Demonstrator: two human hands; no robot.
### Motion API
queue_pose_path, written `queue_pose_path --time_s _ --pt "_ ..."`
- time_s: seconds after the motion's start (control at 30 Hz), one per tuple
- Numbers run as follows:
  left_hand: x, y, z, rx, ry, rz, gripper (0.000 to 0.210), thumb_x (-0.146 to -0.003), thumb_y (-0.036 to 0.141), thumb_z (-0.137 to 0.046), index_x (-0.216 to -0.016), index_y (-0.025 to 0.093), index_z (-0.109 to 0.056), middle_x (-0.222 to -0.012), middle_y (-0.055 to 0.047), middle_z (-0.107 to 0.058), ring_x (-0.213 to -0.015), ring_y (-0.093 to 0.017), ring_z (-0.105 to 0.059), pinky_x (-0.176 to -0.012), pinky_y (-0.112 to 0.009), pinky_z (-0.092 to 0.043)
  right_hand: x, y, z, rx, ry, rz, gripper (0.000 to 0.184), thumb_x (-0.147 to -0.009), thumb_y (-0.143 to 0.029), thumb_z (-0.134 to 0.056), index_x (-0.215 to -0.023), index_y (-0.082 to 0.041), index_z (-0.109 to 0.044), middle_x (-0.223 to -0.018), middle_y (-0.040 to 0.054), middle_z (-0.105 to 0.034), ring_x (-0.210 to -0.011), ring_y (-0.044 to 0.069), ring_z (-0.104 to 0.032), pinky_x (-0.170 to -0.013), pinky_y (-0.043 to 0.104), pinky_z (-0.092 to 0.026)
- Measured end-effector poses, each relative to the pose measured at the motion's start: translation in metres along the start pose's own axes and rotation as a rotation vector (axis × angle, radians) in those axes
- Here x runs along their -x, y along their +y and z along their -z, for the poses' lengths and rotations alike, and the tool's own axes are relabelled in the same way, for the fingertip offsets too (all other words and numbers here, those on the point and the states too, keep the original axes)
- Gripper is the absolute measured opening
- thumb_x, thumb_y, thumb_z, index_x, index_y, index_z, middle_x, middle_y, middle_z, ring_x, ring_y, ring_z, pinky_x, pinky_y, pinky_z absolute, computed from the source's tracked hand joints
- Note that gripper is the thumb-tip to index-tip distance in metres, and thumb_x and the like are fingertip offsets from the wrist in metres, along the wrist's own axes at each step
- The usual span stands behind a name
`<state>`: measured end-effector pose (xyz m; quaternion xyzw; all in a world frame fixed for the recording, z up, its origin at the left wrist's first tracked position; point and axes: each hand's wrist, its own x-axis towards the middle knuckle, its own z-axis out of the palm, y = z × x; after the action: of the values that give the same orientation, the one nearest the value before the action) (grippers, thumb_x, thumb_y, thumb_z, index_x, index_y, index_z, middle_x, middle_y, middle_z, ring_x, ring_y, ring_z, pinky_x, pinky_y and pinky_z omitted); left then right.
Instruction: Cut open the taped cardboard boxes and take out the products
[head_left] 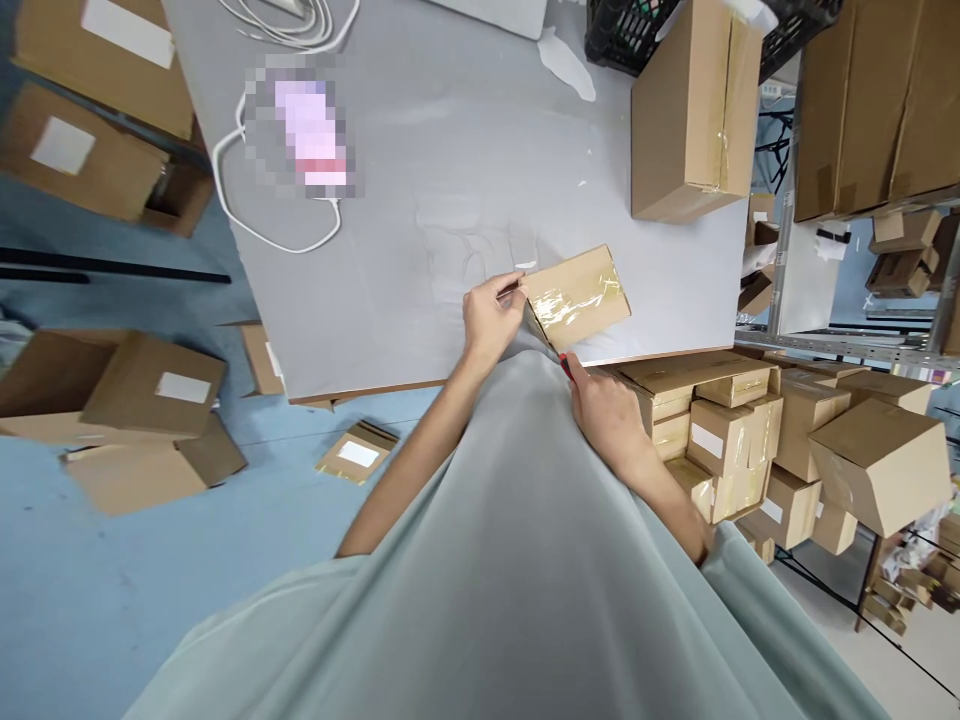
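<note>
Currently, work centres on one small box [581, 290], right of the middle of the frame, near the front edge of the grey table [375, 310]. Status: the upper face is closed, shiny tape [559, 312] covers much of it, and no flap stands raised. I judge that little is finished; the lower left edge of the box, between the two hands, appears to be the working zone. Whether the tape along that edge is cut cannot be told from where I stand. The tape over the upper face looks whole, so most of the box seems unworked.

Grip, left: the left hand [491, 320] is curled, thumb and fingers pinching the left corner of the box. A dark strip shows between the fingers; item or gap, I cannot tell. Grip, right: the right hand [611, 412] is clenched around a small red tool [565, 366], mostly hidden, at the lowest corner of the box.

Position: the box extends rightward from the left fingertips and lies above the right hand in the frame. Its right end is free of both hands.
</note>
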<state>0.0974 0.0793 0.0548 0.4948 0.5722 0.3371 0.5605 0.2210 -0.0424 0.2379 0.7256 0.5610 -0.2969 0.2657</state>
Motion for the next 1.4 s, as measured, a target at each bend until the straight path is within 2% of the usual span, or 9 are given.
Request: queue_pose_path --time_s 0.13,0.23,0.3,0.47,0.6,0.7,0.8,1.1,1.4 --pt "0.004 0.003 0.006 -0.102 -0.036 -0.072 0.043 -0.099 0.034 -0.064 -0.135 0.019 -0.081 -0.143 -0.012 -0.081 -0.129 -0.028 -0.078 -0.117 -0.046 -0.061 0.013 0.033 0.002 -0.214 0.160 -0.006 0.057 -0.118 -0.033 -0.046 -0.175 -0.031 -0.048 -0.116 0.0100 -0.088 -0.097 0.032 -0.084 -0.087 0.039 -0.062" --pt "0.011 0.016 0.003 -0.299 -0.017 -0.220 0.046 -0.101 0.033 -0.064 -0.143 0.022 -0.076 -0.153 -0.013 -0.074 -0.145 -0.033 -0.068 -0.129 -0.053 -0.052 0.004 0.061 -0.001 -0.321 0.321 -0.101 0.059 -0.118 -0.036 -0.043 -0.176 -0.027 -0.046 -0.125 0.0117 -0.087 -0.100 0.033 -0.084 -0.088 0.040 -0.062" --pt "0.015 0.028 -0.010 -0.414 -0.054 -0.352 0.045 -0.103 0.034 -0.064 -0.145 0.025 -0.075 -0.160 -0.013 -0.069 -0.157 -0.035 -0.057 -0.136 -0.058 -0.041 -0.006 0.077 -0.006 -0.352 0.389 -0.168 0.060 -0.118 -0.035 -0.042 -0.177 -0.022 -0.045 -0.131 0.0142 -0.085 -0.102 0.034 -0.084 -0.089 0.041 -0.063" --pt "0.015 0.047 -0.059 -0.563 -0.353 -0.592 0.040 -0.106 0.039 -0.063 -0.142 0.027 -0.076 -0.164 -0.013 -0.065 -0.168 -0.040 -0.043 -0.142 -0.071 -0.022 -0.025 0.102 -0.022 -0.440 0.459 -0.154 0.062 -0.117 -0.033 -0.040 -0.178 -0.023 -0.042 -0.154 0.0133 -0.075 -0.117 0.032 -0.082 -0.098 0.040 -0.063" --pt "0.009 0.040 -0.077 -0.618 -0.377 -0.608 0.041 -0.107 0.044 -0.063 -0.142 0.027 -0.075 -0.167 -0.014 -0.062 -0.172 -0.045 -0.034 -0.141 -0.076 -0.016 -0.036 0.108 -0.030 -0.501 0.452 -0.073 0.061 -0.117 -0.033 -0.038 -0.177 -0.026 -0.044 -0.154 0.0118 -0.076 -0.125 0.029 -0.080 -0.101 0.037 -0.062" --pt "0.008 0.035 -0.076 -0.638 -0.359 -0.612 0.040 -0.107 0.046 -0.063 -0.142 0.030 -0.075 -0.167 -0.013 -0.063 -0.172 -0.045 -0.034 -0.141 -0.076 -0.016 -0.049 0.106 -0.029 -0.467 0.414 -0.089 0.059 -0.119 -0.030 -0.036 -0.177 -0.024 -0.045 -0.136 0.0135 -0.082 -0.113 0.027 -0.082 -0.098 0.035 -0.061" --pt "0.008 0.033 -0.074 -0.651 -0.345 -0.619 0.041 -0.107 0.046 -0.064 -0.144 0.031 -0.074 -0.167 -0.012 -0.063 -0.173 -0.045 -0.035 -0.141 -0.076 -0.018 -0.064 0.101 -0.024 -0.383 0.380 -0.099 0.059 -0.121 -0.030 -0.037 -0.179 -0.024 -0.042 -0.127 0.0133 -0.082 -0.104 0.025 -0.081 -0.094 0.032 -0.059" --pt "0.008 0.034 -0.075 -0.646 -0.341 -0.614 0.042 -0.105 0.044 -0.066 -0.144 0.031 -0.075 -0.167 -0.012 -0.064 -0.171 -0.045 -0.037 -0.141 -0.077 -0.017 -0.091 0.095 -0.011 -0.295 0.353 -0.055 0.062 -0.122 -0.032 -0.033 -0.184 -0.029 -0.027 -0.129 0.0134 -0.078 -0.102 0.025 -0.077 -0.089 0.031 -0.056" --pt "0.008 0.033 -0.075 -0.629 -0.345 -0.594 0.042 -0.104 0.046 -0.066 -0.143 0.031 -0.075 -0.167 -0.012 -0.064 -0.172 -0.045 -0.036 -0.141 -0.076 -0.018 -0.092 0.089 -0.011 -0.277 0.336 -0.087 0.064 -0.123 -0.031 -0.034 -0.185 -0.031 -0.022 -0.127 0.0130 -0.077 -0.099 0.025 -0.077 -0.089 0.032 -0.057"
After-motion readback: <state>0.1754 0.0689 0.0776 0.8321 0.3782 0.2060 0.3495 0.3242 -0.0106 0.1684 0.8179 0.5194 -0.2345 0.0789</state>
